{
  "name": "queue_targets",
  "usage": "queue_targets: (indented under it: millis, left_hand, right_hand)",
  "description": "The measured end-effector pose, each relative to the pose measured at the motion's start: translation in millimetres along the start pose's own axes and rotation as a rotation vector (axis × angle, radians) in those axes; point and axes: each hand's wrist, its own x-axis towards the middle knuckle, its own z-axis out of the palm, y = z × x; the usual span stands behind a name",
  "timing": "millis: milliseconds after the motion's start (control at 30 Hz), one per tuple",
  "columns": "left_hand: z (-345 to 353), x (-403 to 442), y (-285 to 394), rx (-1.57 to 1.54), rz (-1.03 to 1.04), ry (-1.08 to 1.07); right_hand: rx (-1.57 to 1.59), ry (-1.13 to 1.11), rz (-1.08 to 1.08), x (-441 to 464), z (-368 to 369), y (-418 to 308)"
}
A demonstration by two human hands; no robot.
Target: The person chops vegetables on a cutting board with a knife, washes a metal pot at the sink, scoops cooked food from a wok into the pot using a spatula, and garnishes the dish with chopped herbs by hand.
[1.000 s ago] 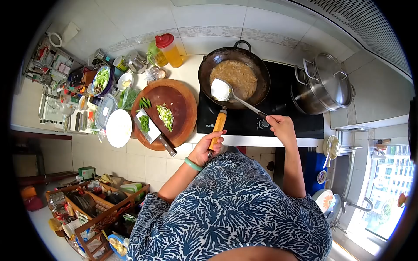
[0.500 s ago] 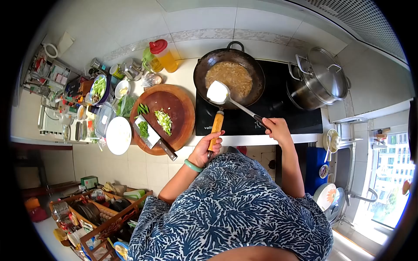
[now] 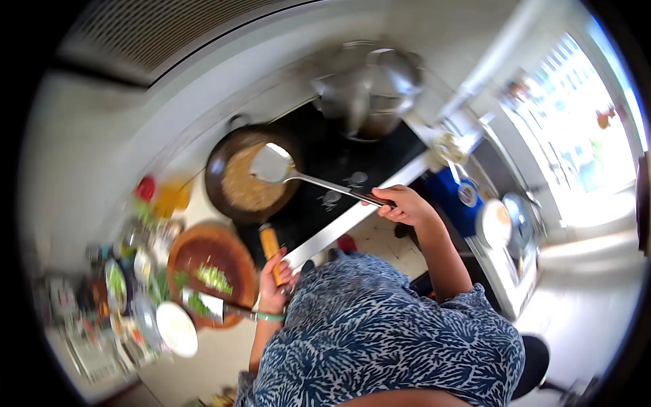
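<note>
My left hand (image 3: 274, 283) is closed round the wooden handle (image 3: 270, 245) of the dark wok (image 3: 211, 169). Brown food in liquid (image 3: 247, 186) lies in the wok. Above the wok's right side is the shiny blade of a metal spatula (image 3: 325, 184), whose dark grip my right hand (image 3: 401, 206) holds. A round chopping board (image 3: 241, 268) stands to the left of the wok handle, with chopped pale green pieces (image 3: 214, 279) and a cleaver (image 3: 212, 306) bearing chopped greens on it.
A steel pot (image 3: 369, 95) stands at the back of the black hob (image 3: 315, 152). Beside the board are a white plate (image 3: 177, 328) and a red-lidded jug (image 3: 169, 197). The sink area with a blue board (image 3: 444, 202) is on the right.
The view has swung right and tilted, blurring the scene. The spatula blade has risen from the wok's near edge to above its right side. Both hands keep their holds.
</note>
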Motion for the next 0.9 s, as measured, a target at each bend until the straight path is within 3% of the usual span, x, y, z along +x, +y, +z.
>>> queue_targets:
  millis: [333, 467, 533, 567, 600, 700, 767, 900]
  left_hand:
    - [-29.3, 1.7, 20.8, -0.096, -0.096, -0.051]
    - [-24.6, 0.0, 23.5, -0.04, -0.069, 0.016]
    - [-27.1, 1.5, 23.9, -0.014, -0.064, 0.017]
    - [-28.8, 1.4, 25.8, 0.008, -0.046, 0.013]
    - [-28.3, 1.6, 25.9, 0.008, -0.047, 0.014]
    - [-25.9, -2.0, 24.7, 0.015, -0.019, 0.024]
    - [-26.8, -2.4, 24.3, -0.002, -0.012, 0.017]
    - [-30.7, -3.4, 24.7, -0.035, -0.011, 0.009]
  right_hand:
    - [0.538, 0.421, -0.446, -197.4, -95.6, 51.1]
    - [0.125, 1.031, -0.713, -213.5, -127.8, 63.7]
    - [-0.557, 1.558, -0.648, -192.6, -202.8, 78.7]
    - [-0.889, 1.874, -0.668, -182.1, -190.3, 70.7]
    - [-1.065, 1.99, -0.597, -172.6, -193.5, 65.8]
    - [-1.173, 2.036, -0.561, -154.0, -234.9, 69.5]
    - [-1.103, 2.032, -0.384, -145.6, -249.5, 68.3]
    - [-0.883, 2.089, -0.456, -134.7, -281.4, 80.1]
